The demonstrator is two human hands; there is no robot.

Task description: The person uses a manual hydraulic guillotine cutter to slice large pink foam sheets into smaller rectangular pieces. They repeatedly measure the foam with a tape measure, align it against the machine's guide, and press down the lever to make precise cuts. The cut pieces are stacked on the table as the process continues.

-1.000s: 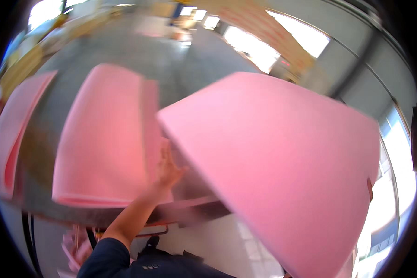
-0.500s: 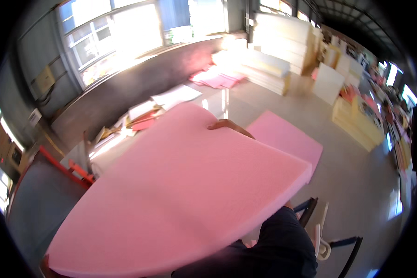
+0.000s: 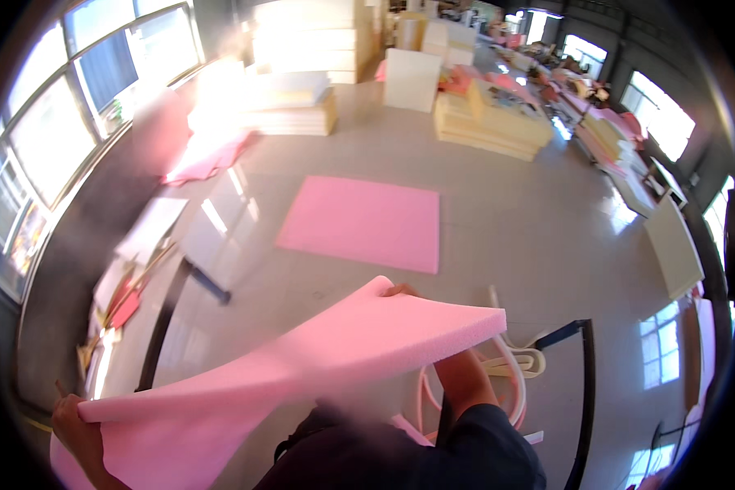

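L hand (image 3: pixel 80 429), ~8 o'clock, pinches L end of big pink foam sheet (image 3: pixel 343 343) at its upper edge; fingers curled, thumb side up. R hand (image 3: pixel 400 290), just off ctr twd 5, clamps same sheet at far edge; only a small part shows over the edge, rest of fingers hidden, so exact finger posn can't tell. R forearm (image 3: pixel 461 380) comes up from 5, goes behind the sheet; dark sleeve (image 3: pixel 498 441) below it.

Held sheet is up in the air in front of torso, spans ~8 to ~4, bent + twisted: L part hangs down, R part flatter w/ thick cut edge facing cam. Part of it near 7 is blurred.

2nd pink sheet (image 3: pixel 363 224) lies flat on floor (image 3: pixel 506 245), ctr of view, slightly twd 12, apart from held one.

~4: loops of foam strip (image 3: pixel 514 367) next to black metal frame (image 3: pixel 585 392). ~8: dark bar (image 3: pixel 163 327), partly behind held sheet. Near 9: offcuts (image 3: pixel 126 304) along wall. ~10: windows (image 3: pixel 41 122), overexposed.

Bkgd: low stack of pale slabs (image 3: pixel 290 122) at 11, upright off-white panel (image 3: pixel 411 80) btwn 12 + 1, yellowish foam slabs (image 3: pixel 486 131) btwn 1 + 2. At 3: pale panel (image 3: pixel 674 249), tilted.
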